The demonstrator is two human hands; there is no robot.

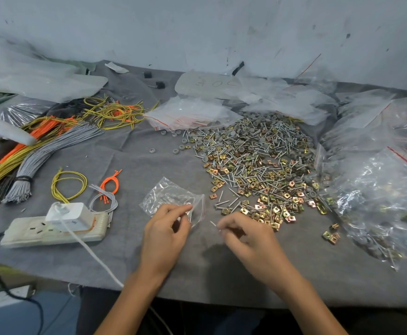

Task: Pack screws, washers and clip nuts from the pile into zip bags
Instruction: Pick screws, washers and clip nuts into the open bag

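The table cover (pixel 125 160) is grey cloth, matt, with a felt-like nap. The screws (pixel 222 203) are bright, shiny metal. The clip nuts (pixel 330 236) are metal with a yellow-gold plated sheen. The washers (pixel 152 150) are grey and matt, rubber or plastic by appearance. The zip bag (pixel 171 197), near centre, is clear glossy plastic film, creased. The power strip (pixel 28 234), near left, is smooth off-white plastic. The far wall (pixel 197 25) is matt and scuffed.

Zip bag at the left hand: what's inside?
The clear zip bag shows a few thin pale pieces, probably screws; glare blurs them. The left hand pinches its mouth and covers the near corner, so that part is hidden.
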